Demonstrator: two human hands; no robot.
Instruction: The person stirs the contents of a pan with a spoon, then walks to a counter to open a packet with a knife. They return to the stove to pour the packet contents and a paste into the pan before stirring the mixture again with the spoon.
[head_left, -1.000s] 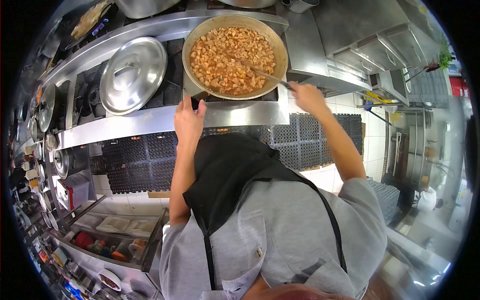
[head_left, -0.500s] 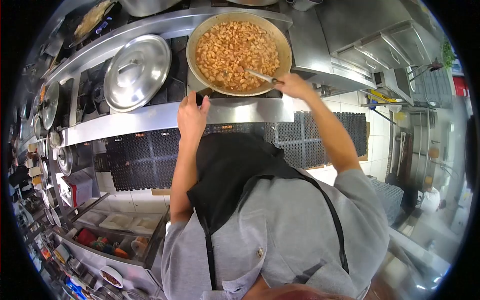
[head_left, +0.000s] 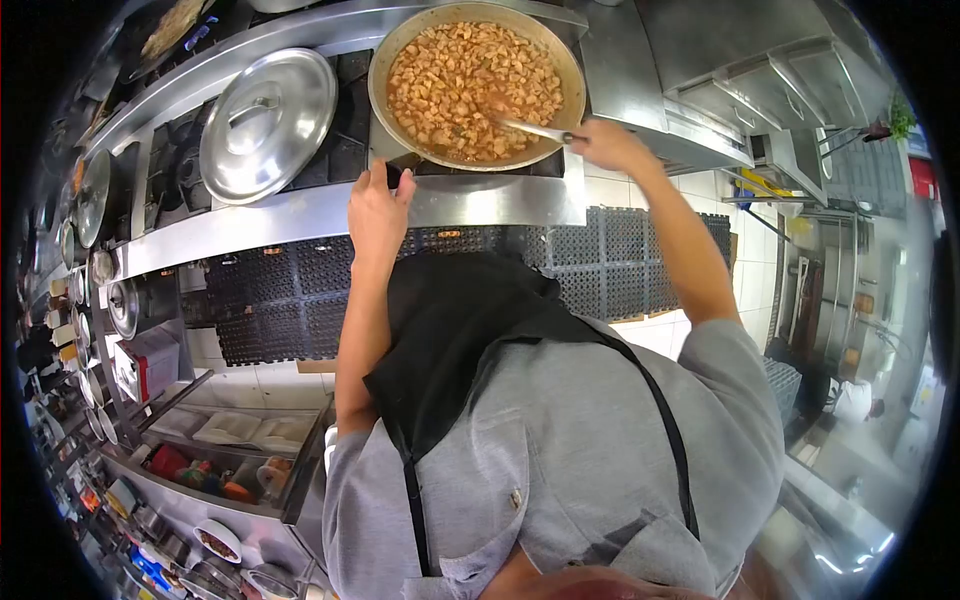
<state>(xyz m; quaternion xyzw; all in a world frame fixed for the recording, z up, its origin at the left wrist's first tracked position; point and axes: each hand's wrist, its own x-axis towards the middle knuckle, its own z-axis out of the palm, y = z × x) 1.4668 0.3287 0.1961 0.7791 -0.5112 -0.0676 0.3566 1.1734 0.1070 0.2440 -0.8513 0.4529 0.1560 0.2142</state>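
A large round pan full of small browned pieces in sauce stands on the stove. My right hand is closed on the handle of a metal spoon, whose head is sunk among the pieces. At the pan's lower left, my left hand is wrapped round the pan's dark handle, close to the stove's front edge. Left of the pan lies a big metal lid over the burners.
The steel stove edge runs in front of me. A steel counter with drawers is at the right. Black floor mats lie below. A drawer unit with food containers stands at the lower left.
The spoon and my right hand have shifted slightly to the right across the pan. The whole view has moved a little, so the stove sits higher. My left hand keeps its grip.
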